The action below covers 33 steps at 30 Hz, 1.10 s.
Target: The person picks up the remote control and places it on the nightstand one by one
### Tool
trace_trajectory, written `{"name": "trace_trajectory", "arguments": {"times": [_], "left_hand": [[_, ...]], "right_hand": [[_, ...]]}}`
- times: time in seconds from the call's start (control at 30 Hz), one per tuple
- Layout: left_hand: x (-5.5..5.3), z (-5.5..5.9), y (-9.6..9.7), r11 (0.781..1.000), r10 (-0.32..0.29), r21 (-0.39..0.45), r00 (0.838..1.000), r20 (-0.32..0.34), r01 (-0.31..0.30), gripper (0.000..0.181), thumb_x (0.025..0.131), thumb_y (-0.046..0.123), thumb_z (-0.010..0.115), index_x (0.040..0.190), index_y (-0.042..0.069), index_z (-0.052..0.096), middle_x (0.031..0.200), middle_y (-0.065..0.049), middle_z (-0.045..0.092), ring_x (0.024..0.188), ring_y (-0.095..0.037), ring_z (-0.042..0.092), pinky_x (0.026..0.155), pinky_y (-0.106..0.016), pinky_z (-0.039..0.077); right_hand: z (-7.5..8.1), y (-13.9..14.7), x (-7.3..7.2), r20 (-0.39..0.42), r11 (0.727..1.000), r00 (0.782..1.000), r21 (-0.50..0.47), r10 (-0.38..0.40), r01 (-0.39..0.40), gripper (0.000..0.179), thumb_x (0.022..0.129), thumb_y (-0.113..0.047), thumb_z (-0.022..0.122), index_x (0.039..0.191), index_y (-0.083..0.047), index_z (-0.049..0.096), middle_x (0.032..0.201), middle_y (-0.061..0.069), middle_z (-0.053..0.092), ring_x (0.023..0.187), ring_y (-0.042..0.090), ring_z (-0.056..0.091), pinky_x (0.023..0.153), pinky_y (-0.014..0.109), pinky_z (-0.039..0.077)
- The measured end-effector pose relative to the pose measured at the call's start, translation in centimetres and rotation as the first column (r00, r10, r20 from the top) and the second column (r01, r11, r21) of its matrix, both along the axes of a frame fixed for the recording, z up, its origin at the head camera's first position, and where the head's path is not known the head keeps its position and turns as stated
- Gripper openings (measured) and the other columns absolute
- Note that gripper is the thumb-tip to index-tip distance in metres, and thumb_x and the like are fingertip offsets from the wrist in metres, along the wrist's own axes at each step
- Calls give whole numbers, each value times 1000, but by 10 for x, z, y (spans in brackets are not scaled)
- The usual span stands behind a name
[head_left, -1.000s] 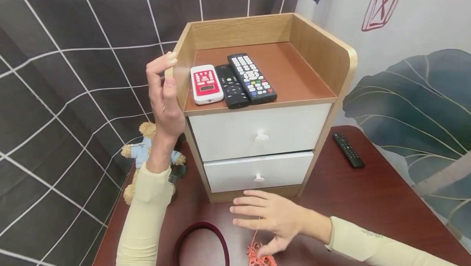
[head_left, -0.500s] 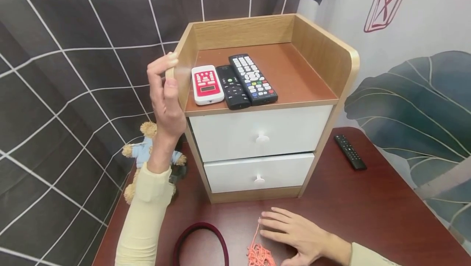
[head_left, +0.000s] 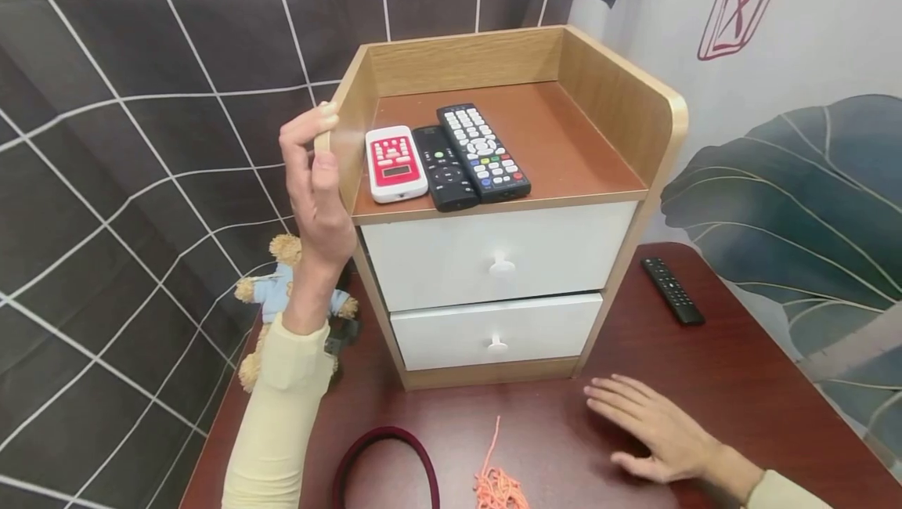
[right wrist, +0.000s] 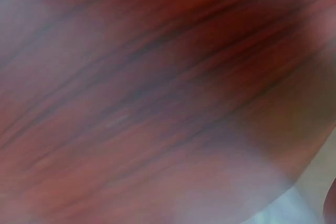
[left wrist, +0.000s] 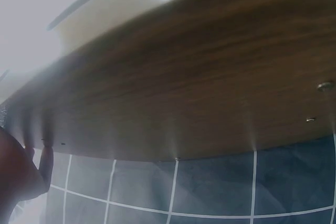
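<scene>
A small wooden cabinet (head_left: 496, 207) with two white drawers, both pushed in, stands on the dark red table. My left hand (head_left: 317, 188) grips the front edge of its raised left side panel (head_left: 355, 113), thumb inside the edge. In the left wrist view the panel's outer face (left wrist: 173, 77) fills most of the frame, with fingers (left wrist: 46, 166) against it at the left. My right hand (head_left: 655, 427), fingers spread and holding nothing, is low over the table right of the cabinet's front. On the cabinet top lie a white-and-red remote (head_left: 396, 164) and two black remotes (head_left: 486, 153).
Orange yarn (head_left: 499, 489) and a dark red hoop (head_left: 386, 434) lie in front of the cabinet. Another black remote (head_left: 672, 290) is on the table at the right. Behind my left forearm lies a teddy bear (head_left: 271, 290) in blue. A dark checked curtain (head_left: 176, 141) hangs at the left.
My right hand has moved right across the table, away from the cabinet front and the yarn, which now shows uncovered. The left hand keeps its hold on the panel.
</scene>
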State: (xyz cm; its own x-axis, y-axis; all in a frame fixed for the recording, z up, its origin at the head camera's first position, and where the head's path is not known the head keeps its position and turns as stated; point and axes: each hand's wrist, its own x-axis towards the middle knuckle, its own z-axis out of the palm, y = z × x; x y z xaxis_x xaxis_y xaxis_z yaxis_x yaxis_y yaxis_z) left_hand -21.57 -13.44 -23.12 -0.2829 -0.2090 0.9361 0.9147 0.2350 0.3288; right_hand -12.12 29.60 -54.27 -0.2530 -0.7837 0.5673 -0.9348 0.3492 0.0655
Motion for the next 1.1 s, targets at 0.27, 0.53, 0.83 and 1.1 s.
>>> {"name": "trace_trajectory", "arguments": {"times": [0.27,0.53,0.83,1.1], "left_hand": [[-1,-2,1,1000,-8,-9,1000,5,8,49,87,26,37,115,-13,48,127,-21,53,128,-30,50,106,-40,42],[-1,-1,-1,1000,-6,9,1000,5,6,50,88,27,37,115,-13,47,127,-21,53,128,-28,50,105,-39,43],[-3,-5,-2,1000,-18,-20,1000,3,18,50,88,27,37,116,-13,47,129,-22,52,131,-31,49,106,-41,44],[-7,-4,-5,999,-29,-15,1000,-7,29,50,88,28,38,116,-12,47,128,-20,52,126,-29,52,95,-36,49]], "right_hand": [[-11,64,-26,93,917,918,-71,-385,392,63,96,-51,51,128,3,63,129,19,63,123,33,51,123,25,14],[-12,98,-66,184,751,744,-47,-642,659,65,81,-32,72,131,5,55,130,24,57,120,42,50,102,54,36],[-12,105,-92,402,404,363,19,-841,915,78,93,-44,57,135,19,36,125,40,42,109,54,41,87,69,37],[-2,97,-127,621,198,43,183,-783,963,96,94,-59,45,136,26,25,119,48,32,105,61,35,87,69,32]]}}
